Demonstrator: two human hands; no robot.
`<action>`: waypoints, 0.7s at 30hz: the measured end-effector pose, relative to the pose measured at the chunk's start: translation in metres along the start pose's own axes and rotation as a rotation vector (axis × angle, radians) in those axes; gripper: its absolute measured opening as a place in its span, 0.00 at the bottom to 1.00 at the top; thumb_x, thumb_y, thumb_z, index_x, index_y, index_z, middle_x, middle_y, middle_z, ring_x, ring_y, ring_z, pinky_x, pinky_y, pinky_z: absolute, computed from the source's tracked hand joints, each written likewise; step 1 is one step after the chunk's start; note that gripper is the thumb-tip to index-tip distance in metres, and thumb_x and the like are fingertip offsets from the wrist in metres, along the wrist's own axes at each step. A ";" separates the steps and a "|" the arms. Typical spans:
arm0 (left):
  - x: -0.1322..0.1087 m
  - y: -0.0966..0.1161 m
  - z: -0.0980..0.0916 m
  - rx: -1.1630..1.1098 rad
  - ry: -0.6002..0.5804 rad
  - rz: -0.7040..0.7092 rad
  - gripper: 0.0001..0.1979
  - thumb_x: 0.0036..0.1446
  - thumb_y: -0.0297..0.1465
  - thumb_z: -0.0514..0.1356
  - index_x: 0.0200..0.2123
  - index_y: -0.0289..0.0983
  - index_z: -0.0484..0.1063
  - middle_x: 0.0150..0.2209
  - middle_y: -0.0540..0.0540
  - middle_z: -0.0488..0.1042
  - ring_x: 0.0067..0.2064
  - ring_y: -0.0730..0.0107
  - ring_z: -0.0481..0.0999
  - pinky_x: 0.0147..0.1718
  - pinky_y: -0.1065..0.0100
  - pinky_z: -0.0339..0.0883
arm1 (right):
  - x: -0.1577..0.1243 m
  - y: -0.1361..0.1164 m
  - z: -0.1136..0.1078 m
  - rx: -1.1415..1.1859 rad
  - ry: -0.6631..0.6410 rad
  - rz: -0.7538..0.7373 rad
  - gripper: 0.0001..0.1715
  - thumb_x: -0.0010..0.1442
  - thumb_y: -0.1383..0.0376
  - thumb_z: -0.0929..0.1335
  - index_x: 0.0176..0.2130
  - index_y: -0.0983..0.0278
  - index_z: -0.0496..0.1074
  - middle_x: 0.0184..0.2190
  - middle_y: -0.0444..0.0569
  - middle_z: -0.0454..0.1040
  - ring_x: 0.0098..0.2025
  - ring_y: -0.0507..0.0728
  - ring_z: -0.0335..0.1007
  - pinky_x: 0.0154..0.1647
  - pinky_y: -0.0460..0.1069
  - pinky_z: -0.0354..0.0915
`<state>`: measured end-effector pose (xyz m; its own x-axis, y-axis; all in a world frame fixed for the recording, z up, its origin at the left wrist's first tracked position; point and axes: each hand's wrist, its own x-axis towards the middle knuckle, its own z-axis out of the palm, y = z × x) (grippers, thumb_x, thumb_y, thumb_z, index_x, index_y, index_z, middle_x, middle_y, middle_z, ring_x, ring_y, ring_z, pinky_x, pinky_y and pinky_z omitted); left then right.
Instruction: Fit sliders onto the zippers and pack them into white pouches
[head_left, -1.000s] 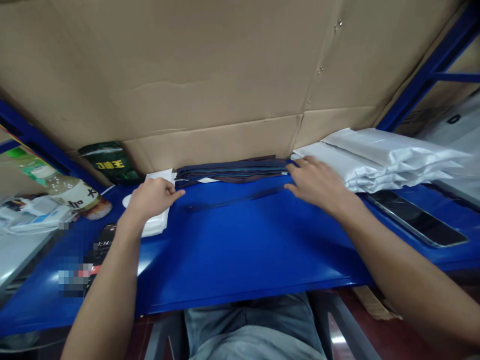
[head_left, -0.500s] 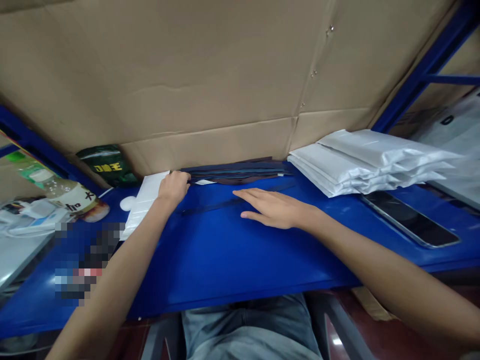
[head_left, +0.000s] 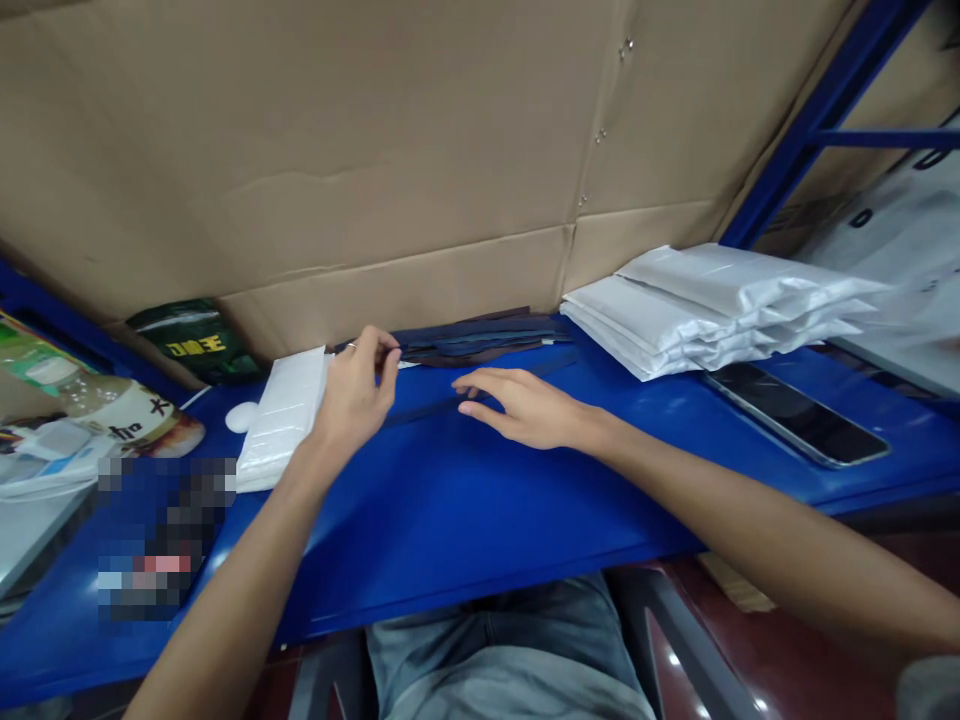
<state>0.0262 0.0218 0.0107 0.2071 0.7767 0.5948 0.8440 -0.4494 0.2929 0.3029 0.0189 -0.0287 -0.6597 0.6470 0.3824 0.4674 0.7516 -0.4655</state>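
Note:
Over the left end of a bundle of dark, flat fabric-like strips [head_left: 480, 338], my left hand [head_left: 360, 385] is raised with its fingers bent. Thumb and forefinger are curved close to each other, with a small gap and nothing visible between them. My right hand [head_left: 525, 408] hovers palm down over a single dark strip [head_left: 424, 409] lying across the blue table, its fingers loosely curved and thumb apart. Part of that strip is hidden under the right hand. Left of my left hand lies a white padded packet [head_left: 281, 420].
A stack of white padded packets [head_left: 675, 315] lies at the right, with a phone [head_left: 799, 412] in front. At the left are a drink bottle [head_left: 124, 405], a dark green pouch [head_left: 196, 340] and a white disc [head_left: 241, 417]. Cardboard [head_left: 375, 150] walls the back.
My left hand has come away from the strip bundle, rising and turning so its thumb shows. The right hand's fingers have curled a little. The view has shifted slightly.

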 end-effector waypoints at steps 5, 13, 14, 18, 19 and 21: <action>-0.022 0.044 0.014 -0.205 -0.079 0.124 0.03 0.73 0.32 0.59 0.46 0.41 0.73 0.39 0.47 0.82 0.39 0.66 0.83 0.43 0.65 0.76 | 0.006 -0.012 0.007 0.368 0.153 0.091 0.17 0.73 0.52 0.70 0.50 0.60 0.80 0.46 0.48 0.85 0.47 0.58 0.82 0.52 0.52 0.73; -0.032 0.055 0.017 -0.397 -0.068 0.074 0.06 0.73 0.35 0.62 0.46 0.41 0.77 0.37 0.48 0.84 0.38 0.66 0.86 0.41 0.65 0.80 | 0.004 -0.013 0.004 0.472 0.250 0.043 0.16 0.73 0.53 0.69 0.41 0.61 0.81 0.37 0.47 0.84 0.40 0.57 0.80 0.45 0.50 0.71; -0.032 0.056 0.016 -0.376 -0.068 0.084 0.05 0.72 0.35 0.63 0.46 0.41 0.77 0.38 0.48 0.84 0.37 0.67 0.86 0.41 0.66 0.80 | 0.004 -0.013 0.002 0.389 0.254 0.015 0.16 0.74 0.54 0.68 0.41 0.61 0.81 0.37 0.47 0.83 0.39 0.57 0.80 0.45 0.51 0.71; -0.026 0.052 0.009 -0.281 -0.045 0.073 0.05 0.72 0.33 0.63 0.45 0.40 0.78 0.35 0.50 0.83 0.35 0.68 0.85 0.40 0.68 0.78 | 0.004 -0.002 -0.009 0.063 0.298 -0.061 0.17 0.76 0.57 0.64 0.40 0.62 0.79 0.38 0.51 0.81 0.40 0.58 0.76 0.46 0.52 0.69; -0.023 0.047 0.005 -0.257 -0.020 0.043 0.05 0.72 0.34 0.62 0.45 0.40 0.78 0.35 0.49 0.83 0.35 0.68 0.85 0.39 0.68 0.78 | 0.004 0.005 -0.013 0.001 0.318 -0.046 0.18 0.76 0.58 0.64 0.40 0.62 0.78 0.38 0.52 0.80 0.40 0.59 0.76 0.47 0.53 0.70; -0.015 0.030 -0.005 -0.189 0.046 -0.035 0.06 0.71 0.35 0.62 0.45 0.39 0.77 0.36 0.48 0.84 0.35 0.67 0.84 0.40 0.67 0.77 | 0.002 0.021 -0.026 -0.117 0.359 0.017 0.18 0.75 0.58 0.64 0.39 0.62 0.78 0.39 0.54 0.79 0.42 0.61 0.75 0.48 0.55 0.70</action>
<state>0.0460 -0.0051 0.0140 0.1529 0.7744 0.6139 0.7417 -0.5005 0.4466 0.3266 0.0397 -0.0172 -0.4130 0.6476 0.6403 0.5544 0.7366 -0.3874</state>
